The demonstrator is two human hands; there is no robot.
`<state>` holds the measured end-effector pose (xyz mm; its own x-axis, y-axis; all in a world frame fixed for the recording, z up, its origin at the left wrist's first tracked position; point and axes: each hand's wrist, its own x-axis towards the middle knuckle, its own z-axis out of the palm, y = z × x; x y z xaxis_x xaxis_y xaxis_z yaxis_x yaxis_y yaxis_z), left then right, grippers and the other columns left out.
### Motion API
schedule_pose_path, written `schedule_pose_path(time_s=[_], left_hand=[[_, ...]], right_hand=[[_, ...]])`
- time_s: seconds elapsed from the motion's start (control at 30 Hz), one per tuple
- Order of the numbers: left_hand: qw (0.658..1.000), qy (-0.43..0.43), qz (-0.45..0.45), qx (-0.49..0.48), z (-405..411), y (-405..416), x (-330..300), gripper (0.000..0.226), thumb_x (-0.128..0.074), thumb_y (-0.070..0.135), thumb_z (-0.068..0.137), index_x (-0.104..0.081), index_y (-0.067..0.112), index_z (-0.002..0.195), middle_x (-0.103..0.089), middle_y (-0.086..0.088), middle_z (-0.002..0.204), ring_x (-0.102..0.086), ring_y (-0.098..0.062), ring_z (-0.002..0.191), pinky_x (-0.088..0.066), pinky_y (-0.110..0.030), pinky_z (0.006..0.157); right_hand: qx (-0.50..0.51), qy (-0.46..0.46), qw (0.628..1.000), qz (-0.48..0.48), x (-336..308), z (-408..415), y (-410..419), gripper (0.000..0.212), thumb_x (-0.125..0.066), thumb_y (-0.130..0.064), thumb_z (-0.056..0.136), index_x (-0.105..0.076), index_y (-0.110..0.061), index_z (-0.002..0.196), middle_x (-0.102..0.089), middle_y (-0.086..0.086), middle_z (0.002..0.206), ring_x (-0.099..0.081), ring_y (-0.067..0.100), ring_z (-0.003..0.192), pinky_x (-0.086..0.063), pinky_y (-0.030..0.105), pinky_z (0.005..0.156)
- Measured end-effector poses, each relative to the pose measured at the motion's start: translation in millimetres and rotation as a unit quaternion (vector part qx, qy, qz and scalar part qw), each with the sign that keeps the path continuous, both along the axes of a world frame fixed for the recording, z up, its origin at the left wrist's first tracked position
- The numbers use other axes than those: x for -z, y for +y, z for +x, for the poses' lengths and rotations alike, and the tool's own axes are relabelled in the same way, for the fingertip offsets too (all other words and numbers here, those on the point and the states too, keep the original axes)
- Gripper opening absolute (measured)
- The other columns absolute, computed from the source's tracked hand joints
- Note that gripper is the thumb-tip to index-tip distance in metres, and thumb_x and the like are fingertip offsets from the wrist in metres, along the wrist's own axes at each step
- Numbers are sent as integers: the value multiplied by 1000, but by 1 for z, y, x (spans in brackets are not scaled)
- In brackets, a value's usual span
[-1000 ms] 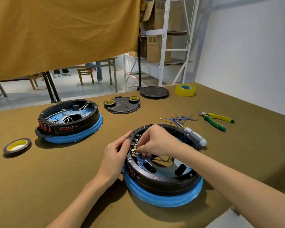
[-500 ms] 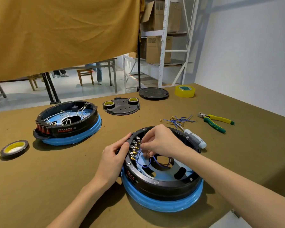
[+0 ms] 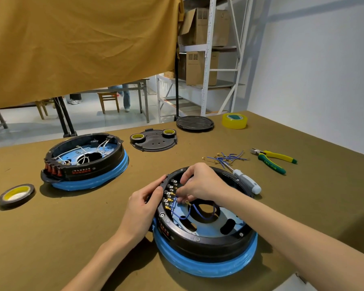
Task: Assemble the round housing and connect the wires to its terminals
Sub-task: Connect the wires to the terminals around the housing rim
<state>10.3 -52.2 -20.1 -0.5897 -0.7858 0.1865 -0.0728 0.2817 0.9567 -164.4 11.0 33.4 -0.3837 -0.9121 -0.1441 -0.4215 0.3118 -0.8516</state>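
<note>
A round black housing [image 3: 206,242] on a blue ring lies at the table's near edge. A row of brass terminals [image 3: 169,195] lines its left inner wall. My left hand [image 3: 144,203] grips the outer left rim beside the terminals. My right hand [image 3: 200,182] reaches inside with curled fingers and pinches a blue wire [image 3: 188,208] at the terminals. The wire loops across the pale blue floor, and a free ring lug shows below my fingers. Loose blue wires [image 3: 225,159] lie behind the housing.
A second housing [image 3: 86,162] with white wires stands at the left. A screwdriver [image 3: 247,181] leans at the near housing's right rim. Pliers [image 3: 273,159], a black plate [image 3: 153,140] bearing two tape rolls, a black lid [image 3: 194,123], yellow tape [image 3: 234,120] and another roll [image 3: 16,194] lie around.
My right hand has lifted slightly toward the upper terminals, drawing the blue wire out so its loop and free lug show. The left hand stays on the rim.
</note>
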Motion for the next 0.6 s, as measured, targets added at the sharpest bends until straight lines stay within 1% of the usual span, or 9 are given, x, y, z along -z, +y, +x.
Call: schedule_pose_path(time_s=[0.1,0.17,0.23,0.3,0.43,0.6], left_hand=[[1000,-1,-2,1,0,1,-1,50,-52,40,98,-55,25,146,-64,4,141,-58,-15,132,-48,-50,110],[1000,1,-1,-1,0,2,-1,49,-53,37,99,-55,24,146,-63,4,142,-58,-15,133,-47,-50,111],[1000,2,-1,-4,1,1,0,45,-53,32,102,-56,24,145,-64,5,141,-58,-14,132,-48,-49,111],[1000,-2,-1,-7,1,0,0,42,-53,29,103,-56,25,145,-65,5,140,-60,-13,129,-50,-48,109],[1000,-2,-2,-5,0,-1,1,41,-52,28,104,-57,26,144,-65,5,139,-62,-13,127,-52,-47,107],[1000,-1,-5,-8,-1,-1,1,40,-52,28,104,-57,26,144,-66,5,138,-62,-13,127,-52,-47,107]], right_hand=[[-17,27,999,44,-6,-3,-2,12,-71,-1,93,-66,8,99,-74,21,71,-74,25,60,-62,31,58],[-27,30,996,84,-9,-3,-6,14,-69,-4,95,-69,9,99,-74,18,69,-74,24,62,-62,29,58],[-29,25,993,108,-12,-2,-9,15,-68,-3,96,-69,11,102,-73,16,68,-72,23,60,-60,26,54],[-28,15,992,119,-14,-3,-13,17,-67,-1,96,-68,13,105,-71,18,73,-69,21,57,-60,26,55],[-38,23,990,136,-19,-2,-18,21,-67,1,95,-68,15,110,-69,23,84,-66,22,61,-60,29,64],[-39,17,990,135,-19,-2,-20,21,-68,3,94,-68,16,111,-68,23,84,-64,22,60,-58,27,60]])
